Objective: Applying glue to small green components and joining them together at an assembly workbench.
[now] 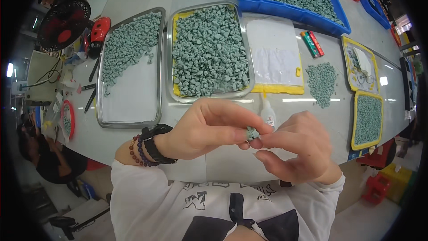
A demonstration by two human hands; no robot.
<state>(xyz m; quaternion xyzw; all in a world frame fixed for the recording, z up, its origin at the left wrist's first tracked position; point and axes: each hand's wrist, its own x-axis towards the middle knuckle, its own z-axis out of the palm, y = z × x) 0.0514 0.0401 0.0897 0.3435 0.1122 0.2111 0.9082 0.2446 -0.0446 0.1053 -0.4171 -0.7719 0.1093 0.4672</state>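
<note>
My left hand (pixel 214 127) is closed on a small cluster of pale green stone chips (pixel 252 133), pinched between thumb and fingers above the near part of the table. From the right, my right hand (pixel 301 147) meets it, the bent index fingertip at the cluster's side. Its thumb stands a little apart below, and I see nothing held between the two. The cluster is partly covered by fingers. Just behind the hands a small white glue bottle (pixel 269 114) with a narrow yellowish tip stands, its lower part hidden.
Metal trays of green chips, one full (pixel 209 53), one partly filled (pixel 133 102), lie beyond my hands. A blue bin (pixel 292 6), a loose chip pile (pixel 322 85), and yellow-rimmed trays (pixel 353 129) surround them. Tweezers (pixel 90 100) and a black fan (pixel 64 24) are left; another person (pixel 53 151) sits there.
</note>
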